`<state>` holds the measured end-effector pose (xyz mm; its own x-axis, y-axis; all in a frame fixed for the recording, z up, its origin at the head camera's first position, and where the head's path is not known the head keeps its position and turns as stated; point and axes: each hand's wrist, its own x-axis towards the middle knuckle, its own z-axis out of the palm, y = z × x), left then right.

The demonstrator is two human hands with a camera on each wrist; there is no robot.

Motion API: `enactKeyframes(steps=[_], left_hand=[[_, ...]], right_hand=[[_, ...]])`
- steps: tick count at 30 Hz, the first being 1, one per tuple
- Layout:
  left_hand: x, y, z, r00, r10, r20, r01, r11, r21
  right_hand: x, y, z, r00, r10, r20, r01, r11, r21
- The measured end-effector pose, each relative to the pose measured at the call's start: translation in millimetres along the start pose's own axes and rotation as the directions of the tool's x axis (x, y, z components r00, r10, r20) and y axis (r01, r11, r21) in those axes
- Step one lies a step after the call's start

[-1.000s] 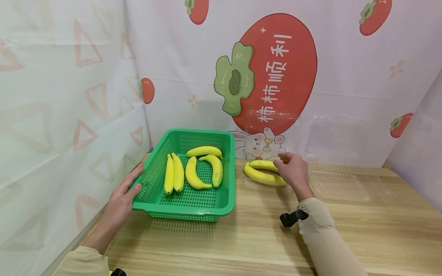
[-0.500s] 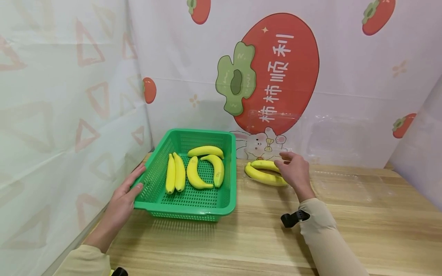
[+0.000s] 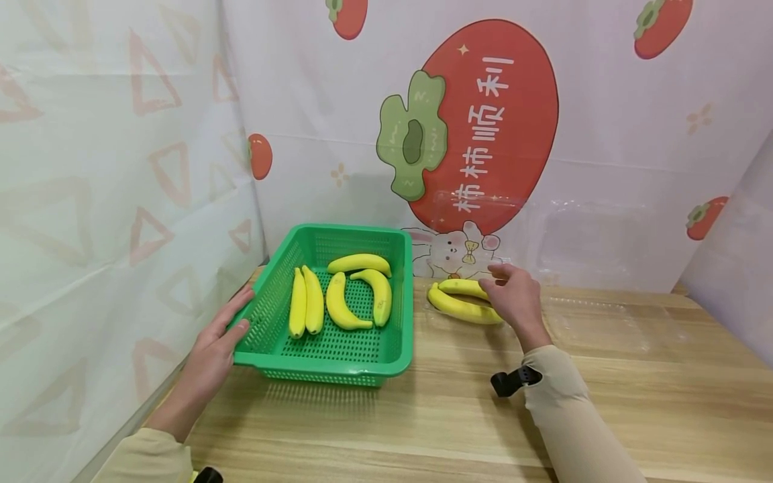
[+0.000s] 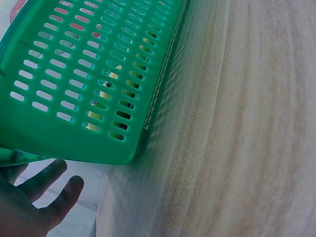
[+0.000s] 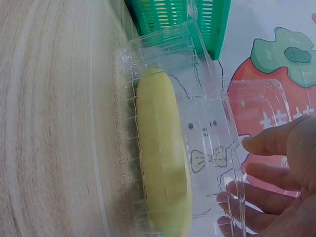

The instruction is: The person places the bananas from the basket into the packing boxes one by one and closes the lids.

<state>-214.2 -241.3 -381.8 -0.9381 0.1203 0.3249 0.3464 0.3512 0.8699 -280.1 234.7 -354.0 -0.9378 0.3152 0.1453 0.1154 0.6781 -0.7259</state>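
My left hand (image 3: 214, 342) lies at the left rim of a green perforated basket (image 3: 338, 369), thumb over the near corner. In the left wrist view, two spread fingers (image 4: 66, 197) show just below the rim; the others are partly hidden. Several yellow bananas (image 3: 341, 305) lie in the basket. To its right, a clear plastic box (image 5: 163, 47) holds two bananas (image 3: 461, 310). My right hand (image 3: 513, 298) is over the right end of these bananas. Its thumb and extended fingers (image 5: 269, 175) are at the box's edge, some seen through the plastic.
More clear plastic packaging (image 3: 610, 329) lies at the right rear of the wooden table (image 3: 459, 416). A printed sheet (image 3: 622, 114) stands behind, and a white sheet (image 3: 109, 201) closes off the left side. Both meet the table close to the basket.
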Motion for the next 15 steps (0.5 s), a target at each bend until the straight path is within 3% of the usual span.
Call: enactKeyframes(steps=[15], left_hand=[[-0.2, 1.1, 0.2, 1.000, -0.011, 0.000, 0.011, 1.000, 0.002]], right_hand=[[-2.1, -4.7, -3.1, 0.999, -0.033, 0.003, 0.033, 0.999, 0.025]])
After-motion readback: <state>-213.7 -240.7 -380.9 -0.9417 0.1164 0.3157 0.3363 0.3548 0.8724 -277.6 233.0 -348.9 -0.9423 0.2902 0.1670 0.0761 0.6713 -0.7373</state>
